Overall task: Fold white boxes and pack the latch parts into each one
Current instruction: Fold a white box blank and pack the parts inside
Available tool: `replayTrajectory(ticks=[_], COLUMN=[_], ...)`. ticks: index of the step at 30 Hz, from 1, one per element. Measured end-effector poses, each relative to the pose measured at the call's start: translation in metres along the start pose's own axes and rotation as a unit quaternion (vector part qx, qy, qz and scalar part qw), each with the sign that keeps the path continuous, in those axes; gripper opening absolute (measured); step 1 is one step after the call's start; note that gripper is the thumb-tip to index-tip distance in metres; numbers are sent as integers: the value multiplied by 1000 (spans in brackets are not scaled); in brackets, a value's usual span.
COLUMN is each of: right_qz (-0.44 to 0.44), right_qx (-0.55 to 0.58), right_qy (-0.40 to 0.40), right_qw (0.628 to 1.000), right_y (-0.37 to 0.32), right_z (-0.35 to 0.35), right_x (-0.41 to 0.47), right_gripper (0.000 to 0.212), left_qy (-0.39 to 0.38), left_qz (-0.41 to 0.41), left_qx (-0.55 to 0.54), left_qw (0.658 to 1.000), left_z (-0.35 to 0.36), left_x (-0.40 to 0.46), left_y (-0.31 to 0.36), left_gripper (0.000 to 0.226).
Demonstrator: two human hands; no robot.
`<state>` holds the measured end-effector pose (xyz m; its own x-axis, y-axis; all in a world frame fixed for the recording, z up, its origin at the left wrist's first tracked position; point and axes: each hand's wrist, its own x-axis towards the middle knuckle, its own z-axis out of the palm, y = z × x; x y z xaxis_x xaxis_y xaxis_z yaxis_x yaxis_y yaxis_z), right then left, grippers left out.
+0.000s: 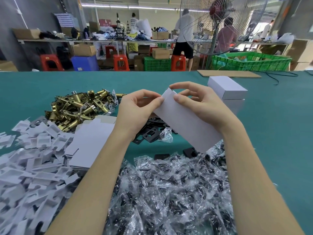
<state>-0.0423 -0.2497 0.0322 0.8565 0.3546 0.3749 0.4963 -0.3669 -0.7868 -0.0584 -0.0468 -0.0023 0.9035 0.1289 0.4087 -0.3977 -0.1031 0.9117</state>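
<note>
- Above the middle of the green tabletop, both hands hold one white box, half-formed and tilted; its far end flap is up.
- The left hand pinches that flap's left edge with curled fingers; the right hand curls round the box's right side.
- At far right, two finished boxes sit stacked, so little seems done.
- Plenty seems left: flat box blanks lie near left, brass latches heaped far left, black plates under the hands, bagged screws nearest, white inserts at near left.
- This box looks empty, though its inside is hidden.
</note>
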Motion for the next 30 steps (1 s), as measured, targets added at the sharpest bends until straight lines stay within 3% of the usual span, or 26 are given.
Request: replayTrajectory(ticks=[7, 13, 16, 21, 30], right_qz=[-28, -13, -1, 43, 80], right_qx=[4, 17, 35, 103, 114], right_qy=[-18, -12, -3, 12, 17], right_qw=[999, 1000, 999, 994, 990], right_y=[3, 9, 11, 12, 13], right_z=[0, 6, 9, 12, 17], right_x=[2, 5, 5, 8, 7], right_gripper=[24, 10, 7, 7, 17], left_qy=[-37, -50, -49, -26, -33], left_qz=[44, 52, 32, -34, -61], left_qx=[43, 22, -8, -114, -131], left_qw=[997, 997, 998, 993, 989], left_z=[2, 7, 6, 11, 13], left_x=[-1, -2, -2, -2, -4], left_y=[2, -2, -6, -12, -17], left_gripper=[5, 8, 3, 17, 14])
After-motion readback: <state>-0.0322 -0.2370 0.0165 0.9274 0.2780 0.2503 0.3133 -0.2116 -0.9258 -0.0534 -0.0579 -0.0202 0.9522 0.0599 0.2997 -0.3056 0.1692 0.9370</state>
